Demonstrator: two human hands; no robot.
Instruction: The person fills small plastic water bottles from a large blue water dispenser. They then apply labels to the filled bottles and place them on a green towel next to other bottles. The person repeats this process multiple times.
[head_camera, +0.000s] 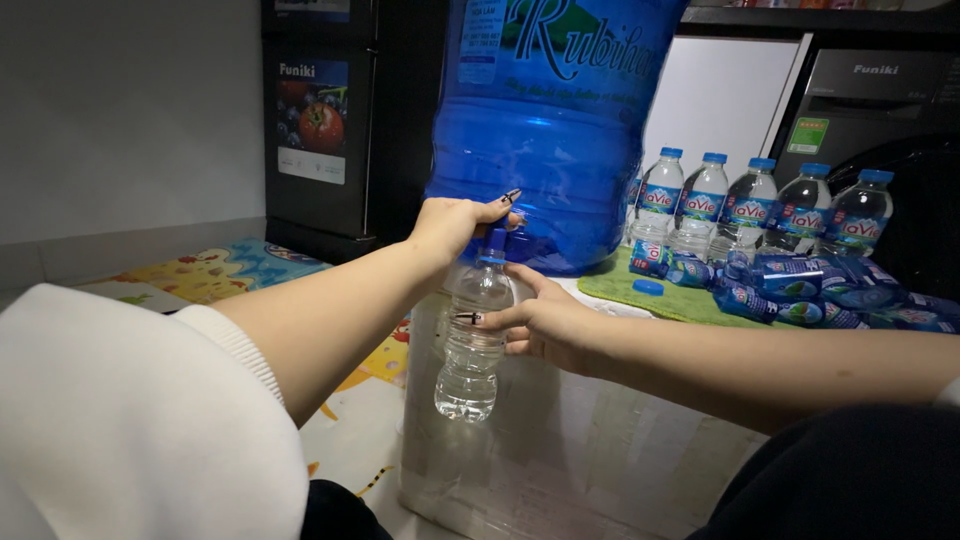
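Note:
A big blue water jug (545, 130) stands on a white cardboard box (560, 440). My left hand (455, 222) rests on the blue tap (495, 245) at the jug's base, fingers curled over it. My right hand (535, 320) grips a small clear plastic bottle (470, 350) around its middle and holds it upright with its mouth right under the tap. The bottle looks mostly full of water.
Several capped small bottles (745, 205) stand in a row on a green mat (620, 280) behind the jug; more lie on their sides (800, 290). A loose blue cap (648, 287) lies nearby. A dark fridge (320, 120) stands at left, a colourful floor mat (220, 270) below.

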